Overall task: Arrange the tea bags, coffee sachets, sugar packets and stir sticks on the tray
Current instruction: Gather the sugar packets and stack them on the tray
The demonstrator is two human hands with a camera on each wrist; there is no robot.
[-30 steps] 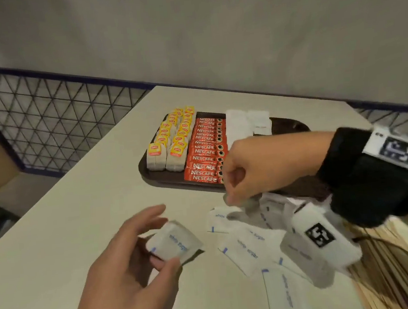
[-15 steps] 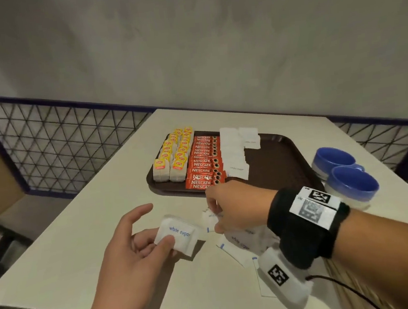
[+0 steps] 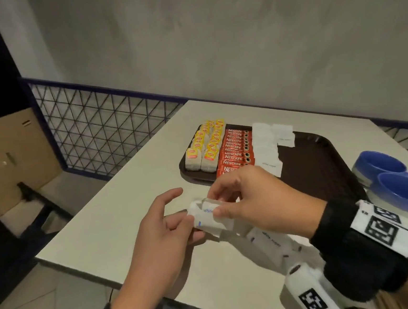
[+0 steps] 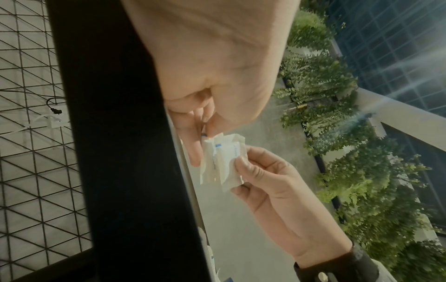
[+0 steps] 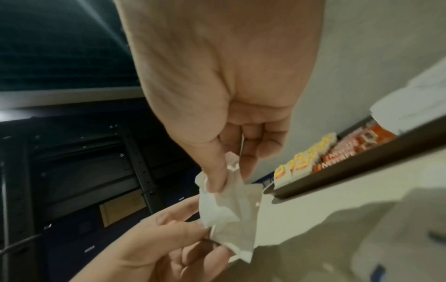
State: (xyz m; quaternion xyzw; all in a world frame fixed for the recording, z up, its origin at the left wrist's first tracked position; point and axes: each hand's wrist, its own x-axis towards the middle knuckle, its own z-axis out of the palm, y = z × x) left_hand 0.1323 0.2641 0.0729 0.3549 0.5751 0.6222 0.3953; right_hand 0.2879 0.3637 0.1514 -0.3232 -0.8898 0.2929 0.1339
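- Closest to us, above the near edge of the table [image 3: 128,211], our left hand [image 3: 156,236] and right hand [image 3: 254,199] meet over a small bunch of white sugar packets [image 3: 210,218]. The left pinches the bunch between thumb and curled fingers, its index finger straight and free; the right thumb and forefinger nip the top edge. We judge this two-handed hold serves to square the packets into a neat stack before they go down.
- Just under and behind the right wrist, loose sugar packets [image 3: 268,240] lie scattered flat on the table, within easy reach, so the right hand can feed more to the left.
- Beyond the hands sits the brown tray [image 3: 323,165], close to us so placing needs only a short reach. Its right half is bare, presumably kept for the stir sticks, which we cannot find in these views.
- On the tray, left to right, stand two rows of tea bags [image 3: 204,146] with yellow tags, a column of red coffee sachets [image 3: 237,151], then placed sugar packets [image 3: 264,146] in overlapping rows. Kinds are kept in separate lanes, and the sugar lane looks unfinished.
- To the right, beside the tray, two blue-rimmed containers [image 3: 395,180] stand touching each other.
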